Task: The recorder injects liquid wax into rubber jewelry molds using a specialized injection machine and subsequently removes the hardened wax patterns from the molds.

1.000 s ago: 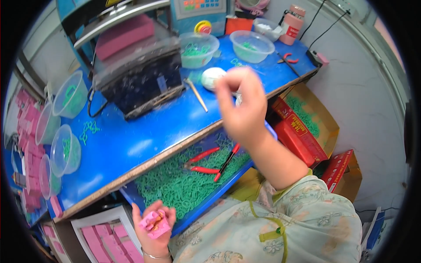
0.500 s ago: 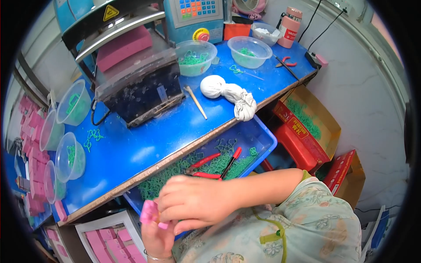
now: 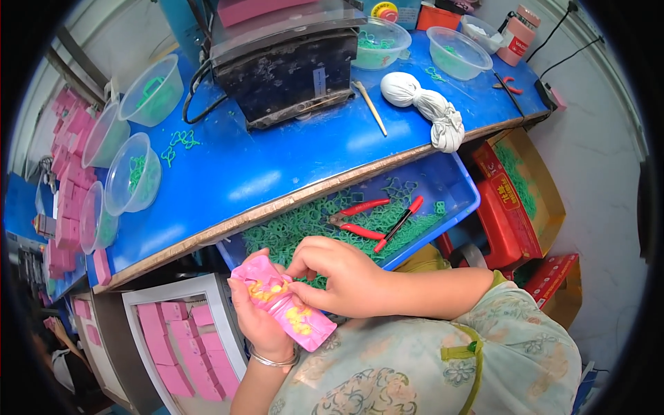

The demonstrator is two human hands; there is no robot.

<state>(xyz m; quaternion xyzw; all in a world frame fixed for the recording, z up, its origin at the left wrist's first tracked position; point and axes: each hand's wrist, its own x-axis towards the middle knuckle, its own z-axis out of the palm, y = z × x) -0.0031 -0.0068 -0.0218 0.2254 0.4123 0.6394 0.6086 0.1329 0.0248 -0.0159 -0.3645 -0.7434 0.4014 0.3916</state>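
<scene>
In my left hand [image 3: 261, 319] lies a pink rubber mould [image 3: 312, 330], bendy and glossy, with yellow patches on its upturned face. The thumb and fingers of that hand close round its edges. My right hand [image 3: 337, 275] presses bent fingers, thumb against forefinger, onto the mould's face; whatever is pinched there is hidden. Just beyond both hands, a blue tray [image 3: 472, 196] holds many green wax pieces [image 3: 290, 223]. On top of them rest red-handled cutters [image 3: 360, 216] and a red-and-black pen-like tool [image 3: 400, 223].
A black press [image 3: 283, 86] stands on the blue table [image 3: 228, 162]. Clear bowls [image 3: 138, 197] with green pieces sit at the left and back. A wooden stick [image 3: 371, 111] and a tied white cloth [image 3: 422, 104] lie near the table's edge. Pink blocks fill a white-framed box [image 3: 225, 311].
The pink mould, folded between my hands before, now lies flatter with its yellow patches showing. My right fingers have shifted onto its face. The view has tilted down and left.
</scene>
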